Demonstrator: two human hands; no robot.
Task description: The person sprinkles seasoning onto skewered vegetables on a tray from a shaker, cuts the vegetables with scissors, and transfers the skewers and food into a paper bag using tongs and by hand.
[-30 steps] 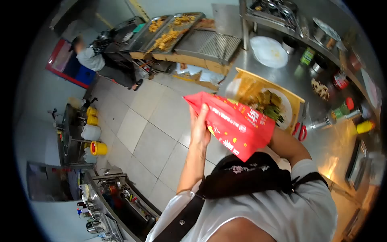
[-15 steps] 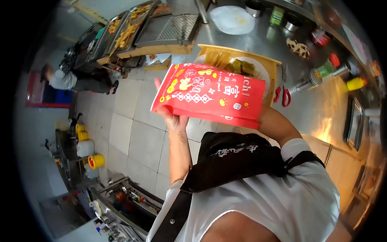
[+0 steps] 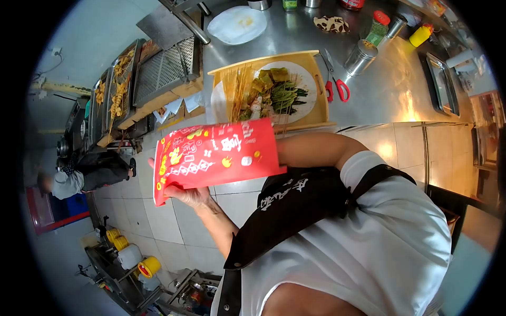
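A red printed paper bag (image 3: pixel 216 155) lies across the front of my body, below the wooden tray. My left hand (image 3: pixel 184 194) grips its left end, with the thumb on the near side and a fingertip showing beyond the far edge. The right forearm reaches to the bag's other end, where my right hand is hidden in or behind the paper. Past the bag, the wooden tray (image 3: pixel 322 97) holds a white plate (image 3: pixel 308 79) of green and yellow food, with skewers (image 3: pixel 238 92) on its left side.
Red-handled scissors (image 3: pixel 341 90) lie right of the tray. A shaker (image 3: pixel 361 58), a spice jar (image 3: pixel 378 29) and a yellow bottle (image 3: pixel 420 36) stand on the steel counter. Wire racks (image 3: pixel 163 73) with fried food are at the left. Another person (image 3: pixel 68 183) is at the far left.
The view has swung right, so the tray and plate show more fully. The bag has turned from a slant to nearly level, with its printed face up, still in my left hand.
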